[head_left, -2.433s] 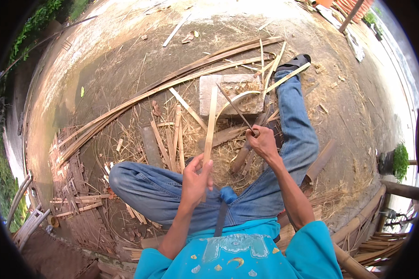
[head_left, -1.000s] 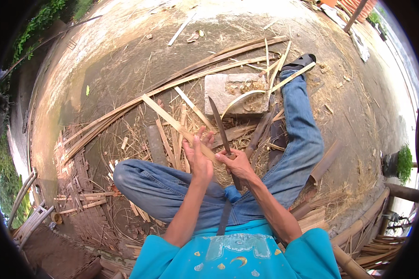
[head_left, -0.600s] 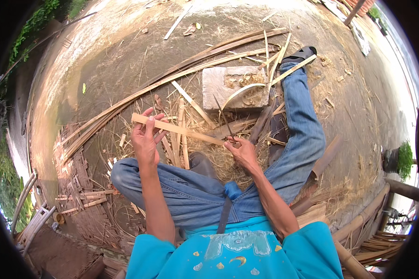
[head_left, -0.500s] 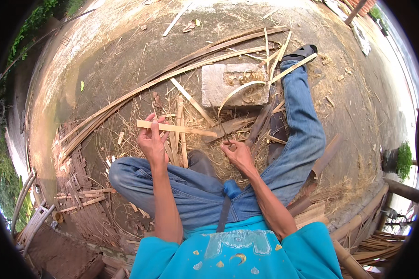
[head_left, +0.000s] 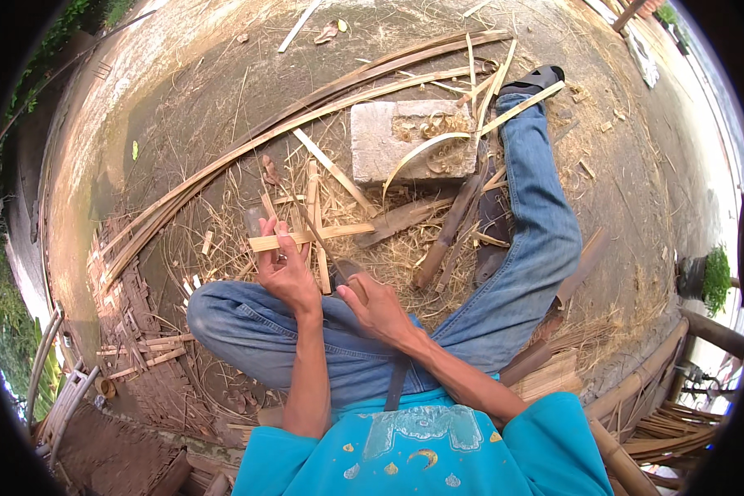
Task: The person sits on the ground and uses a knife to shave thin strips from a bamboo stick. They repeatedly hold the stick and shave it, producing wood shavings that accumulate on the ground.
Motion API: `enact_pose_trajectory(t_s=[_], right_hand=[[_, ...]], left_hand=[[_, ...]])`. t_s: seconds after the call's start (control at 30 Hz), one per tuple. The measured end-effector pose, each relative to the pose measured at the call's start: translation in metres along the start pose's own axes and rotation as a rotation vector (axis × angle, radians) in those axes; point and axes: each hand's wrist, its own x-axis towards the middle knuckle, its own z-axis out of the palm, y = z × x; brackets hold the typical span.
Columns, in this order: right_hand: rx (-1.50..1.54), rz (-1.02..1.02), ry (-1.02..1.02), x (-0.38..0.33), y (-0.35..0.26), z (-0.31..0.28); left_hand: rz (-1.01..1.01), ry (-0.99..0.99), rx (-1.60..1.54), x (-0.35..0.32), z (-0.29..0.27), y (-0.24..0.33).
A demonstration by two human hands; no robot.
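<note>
A flat pale bamboo strip (head_left: 339, 232) lies level across the fingers of my left hand (head_left: 288, 277), pinched near its left end by the thumb. My right hand (head_left: 380, 310) is closed round the handle of a knife, most of which the fingers hide. The knife's slim dark blade (head_left: 310, 225) points up and to the left, crossing the strip just right of my left fingers; whether it touches the strip I cannot tell. Behind my left fingertips shows a greyish, blurred shape (head_left: 254, 220) that I cannot make out.
Ahead stands a pale stone block (head_left: 374, 145) with curled shavings on top. Long bamboo strips (head_left: 306, 116) stretch across the ground to its left. Shorter strips (head_left: 312, 194) and shavings surround my bent left leg (head_left: 231, 318); my right leg (head_left: 537, 190) extends forward, with split bamboo beside it.
My right hand has moved left and nearer my body, bringing the knife from beyond the strip's right end to across it. The strip has shifted slightly and tilts up to the right.
</note>
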Motion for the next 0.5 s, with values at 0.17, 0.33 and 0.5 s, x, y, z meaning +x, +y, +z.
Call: enact_pose_trajectory(t_s=[0.17, 0.33, 0.5], right_hand=[[-0.003, 0.063, -0.006, 0.007, 0.018, 0.013], [0.049, 0.145, 0.116, 0.007, 0.042, 0.003], [-0.031, 0.094, 0.055, 0.003, 0.019, -0.004]], left_hand=[[-0.067, 0.044, -0.133, 0.013, -0.015, -0.004], [0.034, 0.006, -0.080, -0.003, 0.000, 0.001], [0.015, -0.008, -0.065, 0.000, -0.002, 0.000]])
